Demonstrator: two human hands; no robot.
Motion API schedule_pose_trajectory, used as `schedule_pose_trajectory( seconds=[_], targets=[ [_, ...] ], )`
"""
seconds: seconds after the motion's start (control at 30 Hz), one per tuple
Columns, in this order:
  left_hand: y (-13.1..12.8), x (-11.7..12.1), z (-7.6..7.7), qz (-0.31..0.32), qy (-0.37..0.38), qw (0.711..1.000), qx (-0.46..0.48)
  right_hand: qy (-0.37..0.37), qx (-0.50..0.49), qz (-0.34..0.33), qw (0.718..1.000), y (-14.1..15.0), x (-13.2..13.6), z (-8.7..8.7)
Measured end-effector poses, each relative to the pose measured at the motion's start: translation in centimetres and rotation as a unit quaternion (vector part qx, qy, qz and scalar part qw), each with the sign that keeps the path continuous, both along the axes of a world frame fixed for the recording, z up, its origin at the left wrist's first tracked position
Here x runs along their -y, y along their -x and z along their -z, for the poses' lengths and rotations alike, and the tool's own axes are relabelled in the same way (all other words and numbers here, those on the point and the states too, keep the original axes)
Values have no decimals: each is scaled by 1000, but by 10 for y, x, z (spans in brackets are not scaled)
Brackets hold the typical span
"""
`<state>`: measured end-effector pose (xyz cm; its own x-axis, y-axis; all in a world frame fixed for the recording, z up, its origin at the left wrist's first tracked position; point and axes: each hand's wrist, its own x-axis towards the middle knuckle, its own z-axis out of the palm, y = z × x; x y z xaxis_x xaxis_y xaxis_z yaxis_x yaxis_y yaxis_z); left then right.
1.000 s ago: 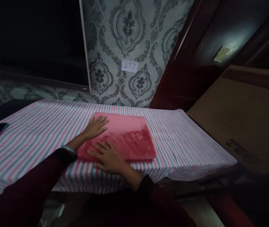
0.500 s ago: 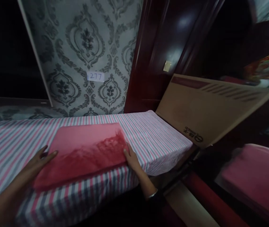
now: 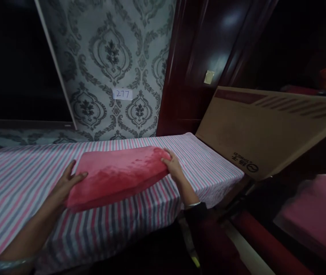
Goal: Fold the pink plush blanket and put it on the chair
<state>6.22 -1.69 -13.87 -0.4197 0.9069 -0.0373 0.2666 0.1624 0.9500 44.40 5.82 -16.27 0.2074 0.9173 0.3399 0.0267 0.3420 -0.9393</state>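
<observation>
A pink plush cushion (image 3: 119,173), flat and four-sided with a darker brushed patch along its near half, is on the striped tablecloth (image 3: 208,168). My left hand (image 3: 68,182) grips its left edge, thumb on top and the other fingers partly hidden. At the opposite side, my right hand (image 3: 174,165) is closed around the right edge near the far corner. That right side looks tilted up a little from the cloth. Whether the left side still touches the table I cannot tell.
A large cardboard box (image 3: 243,126) leans beyond the table's right end. Another pink cushion-like thing (image 3: 317,214) lies low at the right. Behind the table are a dark screen (image 3: 16,68) and a patterned wall with a paper label (image 3: 122,94) reading 277.
Both hands have gone from lying flat on the cushion to holding its left and right edges. Its right side has risen. The view has turned right, bringing more of the box into sight.
</observation>
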Motion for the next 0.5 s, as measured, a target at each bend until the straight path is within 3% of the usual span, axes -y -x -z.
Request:
schedule_pose_trajectory(
  seconds=[0.1,0.17,0.27,0.37,0.5],
  targets=[
    [-35,26,5,39,7,995,95,-3,-23,36,999,-24,-1,-6],
    [-50,41,18,97,24,985,139,63,-60,55,995,-36,7,11],
    [-53,52,37,155,50,974,160,162,-148,74,973,-45,26,53],
    [-38,42,41,101,73,983,132,164,-227,80,957,-44,47,84],
    [-14,0,31,45,6,999,24,121,-294,33,948,-16,75,93]
  ],
)
